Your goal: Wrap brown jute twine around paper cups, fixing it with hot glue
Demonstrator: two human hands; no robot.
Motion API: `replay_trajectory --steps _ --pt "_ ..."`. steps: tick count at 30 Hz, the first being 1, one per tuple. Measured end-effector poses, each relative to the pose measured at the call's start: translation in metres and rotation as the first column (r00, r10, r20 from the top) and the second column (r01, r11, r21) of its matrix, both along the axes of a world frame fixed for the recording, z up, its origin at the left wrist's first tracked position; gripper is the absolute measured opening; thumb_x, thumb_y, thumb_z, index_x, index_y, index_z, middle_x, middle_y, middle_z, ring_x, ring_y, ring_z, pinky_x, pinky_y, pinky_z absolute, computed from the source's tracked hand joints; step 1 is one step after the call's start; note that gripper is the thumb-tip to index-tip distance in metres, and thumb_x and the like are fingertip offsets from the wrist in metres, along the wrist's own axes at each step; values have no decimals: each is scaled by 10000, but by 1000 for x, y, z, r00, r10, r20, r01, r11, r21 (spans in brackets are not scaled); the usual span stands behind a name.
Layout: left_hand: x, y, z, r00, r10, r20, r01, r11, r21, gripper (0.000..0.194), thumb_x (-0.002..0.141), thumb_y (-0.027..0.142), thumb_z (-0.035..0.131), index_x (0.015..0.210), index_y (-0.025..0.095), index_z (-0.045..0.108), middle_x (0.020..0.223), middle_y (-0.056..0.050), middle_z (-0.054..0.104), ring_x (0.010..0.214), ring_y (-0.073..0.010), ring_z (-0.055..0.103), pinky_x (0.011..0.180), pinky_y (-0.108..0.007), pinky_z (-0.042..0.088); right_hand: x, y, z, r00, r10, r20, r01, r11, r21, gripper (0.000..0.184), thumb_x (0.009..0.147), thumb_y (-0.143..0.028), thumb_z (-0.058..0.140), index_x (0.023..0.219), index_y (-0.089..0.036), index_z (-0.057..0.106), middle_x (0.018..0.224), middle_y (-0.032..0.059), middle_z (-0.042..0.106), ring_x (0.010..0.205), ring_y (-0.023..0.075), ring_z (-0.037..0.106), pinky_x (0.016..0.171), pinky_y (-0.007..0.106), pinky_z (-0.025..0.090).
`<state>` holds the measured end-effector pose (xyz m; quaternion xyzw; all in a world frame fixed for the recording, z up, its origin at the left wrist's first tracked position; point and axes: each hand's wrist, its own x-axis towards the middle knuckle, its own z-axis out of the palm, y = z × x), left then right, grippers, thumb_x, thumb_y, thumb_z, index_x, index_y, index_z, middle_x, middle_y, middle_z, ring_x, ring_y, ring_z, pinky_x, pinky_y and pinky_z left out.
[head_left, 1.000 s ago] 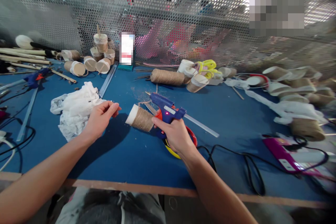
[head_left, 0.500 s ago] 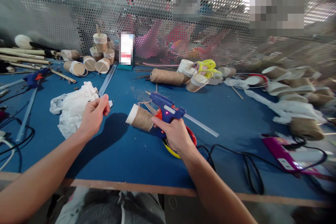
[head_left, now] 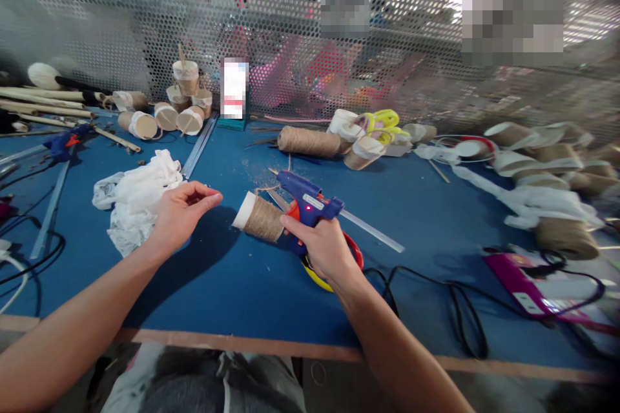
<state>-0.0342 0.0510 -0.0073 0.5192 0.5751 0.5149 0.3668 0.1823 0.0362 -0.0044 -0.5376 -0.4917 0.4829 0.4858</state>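
Observation:
My right hand (head_left: 327, 245) is wrapped round the handle of a blue glue gun (head_left: 310, 197). A clear glue stick (head_left: 372, 231) juts from its back, and its nozzle points to the far left. Left of the handle lies a twine-wrapped cup (head_left: 261, 217) with a white rim, tipped on its side. Scissors (head_left: 356, 248) with red and yellow handles rest partly hidden under my right hand. My left hand (head_left: 181, 216) hovers left of the cup, thumb and forefinger pinched together; whatever is between them is too small to make out. Crumpled white fabric (head_left: 140, 190) lies beside that hand.
Several wrapped cups (head_left: 188, 119) stand and lie at the back left, near a phone (head_left: 233, 90). A roll of twine (head_left: 309, 141) lies at the back. A purple power strip (head_left: 513, 284) and black cable (head_left: 460, 310) are at the right. A second glue gun (head_left: 62, 143) lies left.
My left hand has moved slightly right, towards the cup, and its curled fingers have stretched forward into a pinch. The right hand and glue gun have stayed put.

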Motion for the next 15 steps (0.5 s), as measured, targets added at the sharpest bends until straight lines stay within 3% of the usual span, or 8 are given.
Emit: replay_trajectory --steps 4,6,8,11,15 --pt "5 -5 5 978 -156 -140 152 988 -37 320 781 400 472 691 172 677 722 -54 688 734 -192 602 717 -308 442 0 0 -2 1000 6 12 -6 1000 -3 183 635 -299 676 714 -176 565 623 -35 537 577 115 473 623 283 387" --pt "10 -9 6 942 -208 -263 213 977 -8 233 673 368 616 797 177 665 819 -56 682 804 -215 589 764 -325 432 -1 0 -3 1000 21 22 -21 1000 -3 185 643 -315 665 706 -173 566 626 -24 542 586 126 486 626 295 399" --pt "15 -12 5 915 -242 -323 253 967 -6 259 645 368 651 820 178 643 860 -55 665 838 -223 577 798 -339 418 -3 -1 -3 999 36 38 -36 999 3 191 653 -328 652 718 -168 568 636 -12 553 596 137 498 633 309 412" --pt "21 -14 1 905 -307 -293 294 952 -90 269 660 382 642 825 170 623 841 -47 653 797 -211 576 765 -329 420 -7 -3 -2 995 49 81 -51 998 27 177 667 -317 634 731 -168 562 642 -8 561 602 139 499 646 317 416" --pt "23 -15 -1 923 -368 -113 351 925 -144 164 682 314 624 731 158 609 717 -15 644 687 -169 566 684 -280 421 -9 -5 2 983 90 157 -101 993 62 125 673 -279 624 658 -180 548 599 -22 551 574 133 488 635 313 413"
